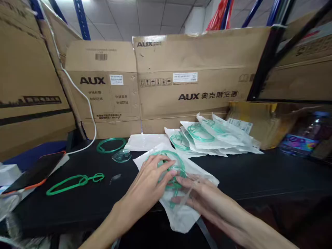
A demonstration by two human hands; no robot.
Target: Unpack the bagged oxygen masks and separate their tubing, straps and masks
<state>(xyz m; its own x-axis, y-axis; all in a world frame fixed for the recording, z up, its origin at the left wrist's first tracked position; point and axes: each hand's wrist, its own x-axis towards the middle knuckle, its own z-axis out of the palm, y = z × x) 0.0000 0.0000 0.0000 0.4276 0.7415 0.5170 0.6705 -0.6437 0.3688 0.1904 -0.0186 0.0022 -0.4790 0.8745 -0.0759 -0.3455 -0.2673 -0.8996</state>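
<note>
A white pouch point(204, 173) with a clear film front lies tilted over the table's front edge, holding coiled green tubing point(167, 154). My left hand point(153, 176) rests over the coil, fingers curled and thumb bent in, closed on the tubing. From the right, my right hand point(194, 192) reaches in at the pouch's near part. Clear film covers some of its fingers, which close around the lower tubing; their exact grip is partly hidden. Both hands' fingertips meet near the coil's middle.
Filled pouches point(207, 135) are piled behind, beside a flat white pouch point(145, 141). Left lie a tubing coil point(111, 145), a clear mask point(121, 155), a green strap point(70, 183) and a phone point(33, 173). Cardboard point(181, 76) walls the back; a bottle point(303, 135) stands right.
</note>
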